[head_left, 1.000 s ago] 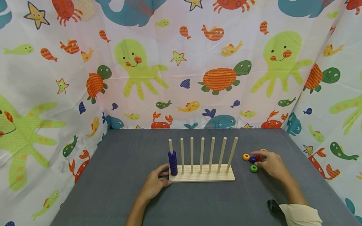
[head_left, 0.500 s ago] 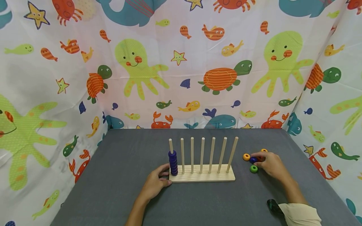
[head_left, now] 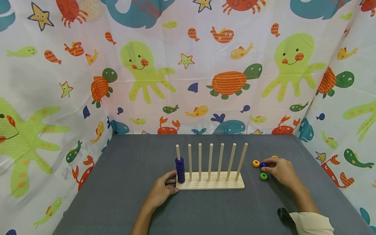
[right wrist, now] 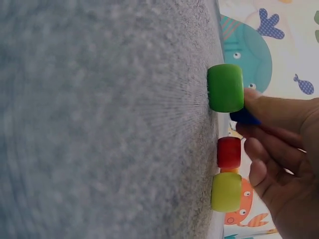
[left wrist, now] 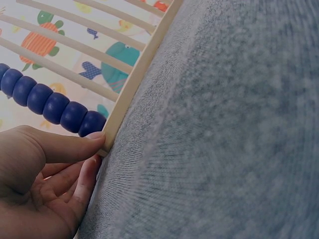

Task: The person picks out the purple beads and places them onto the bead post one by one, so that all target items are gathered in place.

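Observation:
A wooden peg rack [head_left: 214, 185] with several upright pegs stands on the grey table. Its leftmost peg carries a stack of dark blue beads [head_left: 180, 170]. My left hand [head_left: 160, 189] holds the left end of the base, its thumb on the near corner in the left wrist view. To the right of the rack, my right hand [head_left: 283, 172] pinches a blue bead [head_left: 263, 165] between thumb and fingers. A green bead [right wrist: 226, 88] hides part of that blue one in the right wrist view. Near the curled fingers lie a red bead [right wrist: 229, 153] and a yellow bead [right wrist: 226, 192].
An orange bead [head_left: 256, 164] lies left of the pinched one, and another orange bead [head_left: 274, 156] shows behind the right hand. Close to the right sleeve is a dark object [head_left: 284, 215]. A curtain [head_left: 188, 78] printed with sea animals surrounds the grey table [head_left: 132, 153].
The right hand's fingers have closed on the blue bead, which has shifted slightly up and right. The left hand and the rack have stayed in place.

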The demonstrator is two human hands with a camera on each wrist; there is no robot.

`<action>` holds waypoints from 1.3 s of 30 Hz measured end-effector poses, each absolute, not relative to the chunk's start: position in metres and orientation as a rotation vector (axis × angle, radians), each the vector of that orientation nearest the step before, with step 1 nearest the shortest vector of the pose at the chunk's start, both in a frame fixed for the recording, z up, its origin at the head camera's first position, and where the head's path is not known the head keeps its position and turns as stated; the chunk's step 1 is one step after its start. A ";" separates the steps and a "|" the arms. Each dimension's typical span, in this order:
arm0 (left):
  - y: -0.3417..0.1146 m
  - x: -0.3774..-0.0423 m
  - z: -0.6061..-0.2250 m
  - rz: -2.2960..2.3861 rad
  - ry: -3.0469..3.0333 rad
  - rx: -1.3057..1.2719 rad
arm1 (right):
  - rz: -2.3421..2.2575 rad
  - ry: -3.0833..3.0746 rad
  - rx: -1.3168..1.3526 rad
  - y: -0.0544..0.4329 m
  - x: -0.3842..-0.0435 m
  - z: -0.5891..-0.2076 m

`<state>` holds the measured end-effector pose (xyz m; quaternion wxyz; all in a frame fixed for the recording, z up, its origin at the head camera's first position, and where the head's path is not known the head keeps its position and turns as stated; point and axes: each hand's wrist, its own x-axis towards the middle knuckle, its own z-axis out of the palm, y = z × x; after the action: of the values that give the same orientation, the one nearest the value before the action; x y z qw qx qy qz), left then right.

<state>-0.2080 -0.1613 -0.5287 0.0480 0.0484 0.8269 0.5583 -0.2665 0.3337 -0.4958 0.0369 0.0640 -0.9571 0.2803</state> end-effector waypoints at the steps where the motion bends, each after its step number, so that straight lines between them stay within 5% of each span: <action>1: -0.161 -0.208 -0.529 1.703 2.518 0.147 | 0.866 -2.930 0.181 0.334 -0.266 -0.495; 39: -0.162 -0.211 -0.532 1.688 2.516 0.146 | 0.885 -2.414 0.342 0.278 -0.240 -0.415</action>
<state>-0.2107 -0.1619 -0.5325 0.0539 0.0480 0.8283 0.5557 -0.2402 0.2781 -0.4148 0.2707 0.1271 -0.8959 0.3285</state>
